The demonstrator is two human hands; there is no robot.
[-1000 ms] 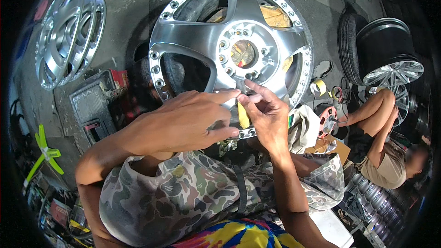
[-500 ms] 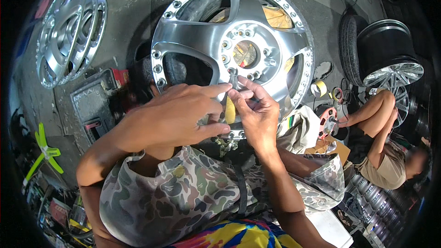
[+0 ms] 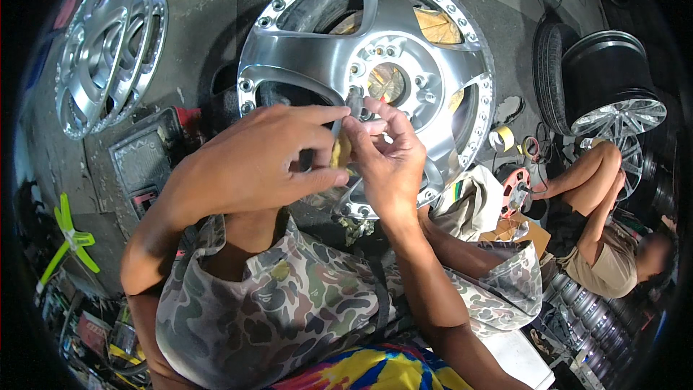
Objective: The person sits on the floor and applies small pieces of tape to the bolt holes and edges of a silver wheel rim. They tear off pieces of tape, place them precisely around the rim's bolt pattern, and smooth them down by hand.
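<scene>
A large silver five-spoke wheel centre (image 3: 398, 1), with bolts around its rim, lies flat before me. Over the lower left of its hub is a small tool with a grey metal tip (image 3: 356, 101) and a yellow handle (image 3: 342, 152). The tip meets one of the holes round the hub. My right hand (image 3: 390, 162) is closed, pinching the tool between thumb and fingers. My left hand (image 3: 245, 155) reaches in from the left, its index fingertip at the grey part and its thumb by the yellow handle. Fingers hide much of the tool.
Several silver wheel faces (image 3: 97, 50) lean at the far left, above an open dark case (image 3: 148, 159). A lime-green spoked piece (image 3: 68, 235) lies lower left. At right are a tyre (image 3: 552, 79), a black wheel barrel (image 3: 603, 72), a red cable reel (image 3: 515, 191) and a seated person (image 3: 603, 260).
Both hands and the tool have shifted slightly left and up around the hub. The tool's tip has moved from one hub hole toward the one above it. The wheel has barely moved.
</scene>
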